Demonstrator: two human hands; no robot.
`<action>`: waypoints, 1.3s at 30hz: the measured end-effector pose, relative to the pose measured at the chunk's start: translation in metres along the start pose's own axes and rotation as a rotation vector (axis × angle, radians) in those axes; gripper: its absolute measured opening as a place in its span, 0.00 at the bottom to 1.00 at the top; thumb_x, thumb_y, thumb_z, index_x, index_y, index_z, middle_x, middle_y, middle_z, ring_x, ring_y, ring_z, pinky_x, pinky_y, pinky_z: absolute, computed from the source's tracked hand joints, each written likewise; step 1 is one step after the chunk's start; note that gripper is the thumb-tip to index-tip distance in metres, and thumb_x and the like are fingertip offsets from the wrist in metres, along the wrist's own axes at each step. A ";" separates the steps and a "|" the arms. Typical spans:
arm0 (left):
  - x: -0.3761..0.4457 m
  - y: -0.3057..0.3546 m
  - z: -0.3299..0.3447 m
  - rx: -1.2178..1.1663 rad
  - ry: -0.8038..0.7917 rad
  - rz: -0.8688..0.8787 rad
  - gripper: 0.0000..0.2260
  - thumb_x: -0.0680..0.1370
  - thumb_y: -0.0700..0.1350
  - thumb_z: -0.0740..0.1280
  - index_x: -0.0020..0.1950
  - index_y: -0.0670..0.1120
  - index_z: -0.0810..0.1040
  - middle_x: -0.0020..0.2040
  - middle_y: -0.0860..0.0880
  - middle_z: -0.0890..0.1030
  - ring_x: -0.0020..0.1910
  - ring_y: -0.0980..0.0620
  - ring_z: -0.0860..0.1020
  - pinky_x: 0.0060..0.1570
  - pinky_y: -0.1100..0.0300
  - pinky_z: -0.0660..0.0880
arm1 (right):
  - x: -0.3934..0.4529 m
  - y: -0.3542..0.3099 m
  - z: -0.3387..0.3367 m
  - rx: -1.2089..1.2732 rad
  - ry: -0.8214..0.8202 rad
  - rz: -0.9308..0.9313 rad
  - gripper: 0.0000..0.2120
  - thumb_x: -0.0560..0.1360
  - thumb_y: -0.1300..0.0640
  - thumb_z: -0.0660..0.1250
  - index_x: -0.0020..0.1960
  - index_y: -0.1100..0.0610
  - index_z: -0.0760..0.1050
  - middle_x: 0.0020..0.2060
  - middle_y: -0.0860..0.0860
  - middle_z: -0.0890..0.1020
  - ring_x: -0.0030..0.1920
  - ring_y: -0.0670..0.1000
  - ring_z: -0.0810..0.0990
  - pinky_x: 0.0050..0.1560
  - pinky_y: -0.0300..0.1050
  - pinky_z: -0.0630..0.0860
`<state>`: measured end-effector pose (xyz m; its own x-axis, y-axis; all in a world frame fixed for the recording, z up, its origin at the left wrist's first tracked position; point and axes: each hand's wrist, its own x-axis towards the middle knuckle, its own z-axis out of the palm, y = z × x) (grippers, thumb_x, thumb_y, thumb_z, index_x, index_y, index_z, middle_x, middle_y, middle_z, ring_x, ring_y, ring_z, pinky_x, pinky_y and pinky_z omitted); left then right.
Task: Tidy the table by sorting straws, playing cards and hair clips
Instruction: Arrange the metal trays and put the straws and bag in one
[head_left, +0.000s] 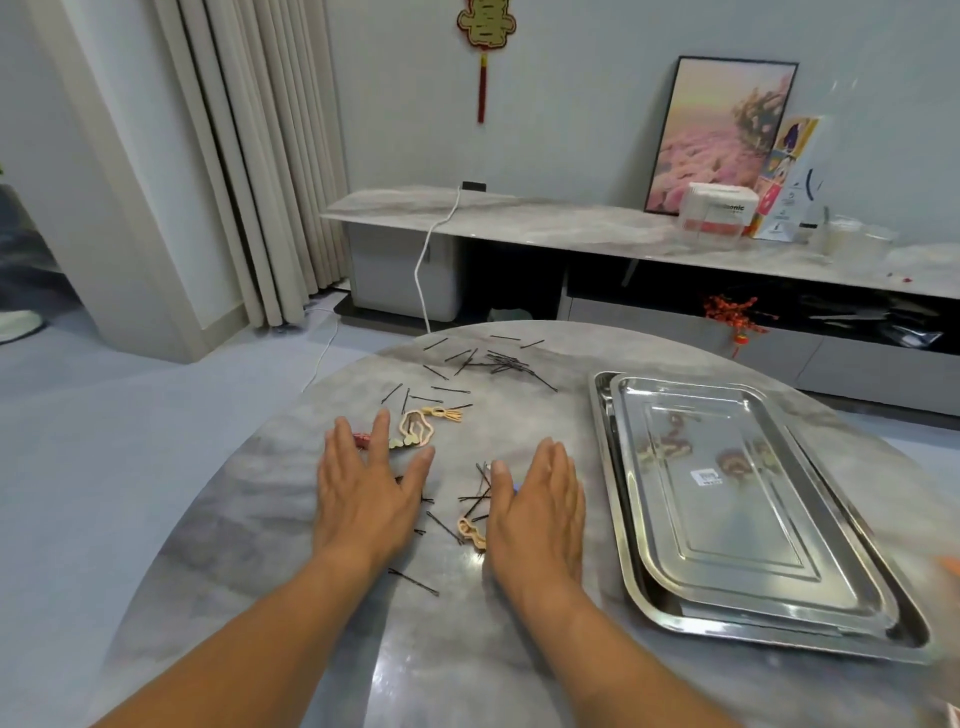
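Note:
Many black bobby pins lie scattered over the round marble table, most near its far edge. Beige hair clips sit just beyond my left hand, which lies flat with straight fingers on the table over some pins and a red clip. My right hand lies flat too, palm down, beside a small beige clip and a cluster of pins. Neither hand holds anything. No straws or playing cards show.
Two stacked steel trays sit on the right of the table, nothing in the top one. Behind the table stand a low marble console with boxes and a framed picture, a white cable, and curtains at left.

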<state>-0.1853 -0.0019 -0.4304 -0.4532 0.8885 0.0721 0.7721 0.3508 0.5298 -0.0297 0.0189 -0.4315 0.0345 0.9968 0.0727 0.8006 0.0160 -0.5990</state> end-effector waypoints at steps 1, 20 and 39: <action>0.002 0.001 0.000 -0.018 -0.003 -0.008 0.34 0.76 0.70 0.45 0.79 0.59 0.41 0.79 0.44 0.38 0.78 0.48 0.37 0.76 0.50 0.41 | 0.003 0.000 0.002 -0.007 0.009 0.018 0.34 0.81 0.38 0.45 0.80 0.55 0.41 0.80 0.51 0.46 0.79 0.49 0.42 0.77 0.46 0.38; 0.068 -0.015 0.006 -0.252 -0.131 0.191 0.29 0.73 0.76 0.44 0.73 0.74 0.41 0.79 0.61 0.48 0.75 0.57 0.60 0.74 0.48 0.57 | 0.196 -0.014 0.016 0.167 0.009 0.200 0.37 0.80 0.35 0.45 0.80 0.57 0.44 0.80 0.52 0.47 0.79 0.55 0.47 0.76 0.53 0.45; 0.201 0.004 0.020 -0.353 -0.369 0.294 0.39 0.69 0.78 0.43 0.77 0.64 0.45 0.79 0.61 0.45 0.77 0.61 0.42 0.76 0.49 0.44 | 0.281 -0.020 0.037 -0.166 -0.180 -0.236 0.27 0.83 0.40 0.44 0.62 0.58 0.72 0.63 0.54 0.75 0.66 0.57 0.70 0.62 0.50 0.61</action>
<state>-0.2644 0.1844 -0.4308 -0.0089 0.9999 -0.0073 0.6182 0.0112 0.7859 -0.0582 0.3018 -0.4280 -0.2578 0.9652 0.0434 0.8607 0.2499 -0.4435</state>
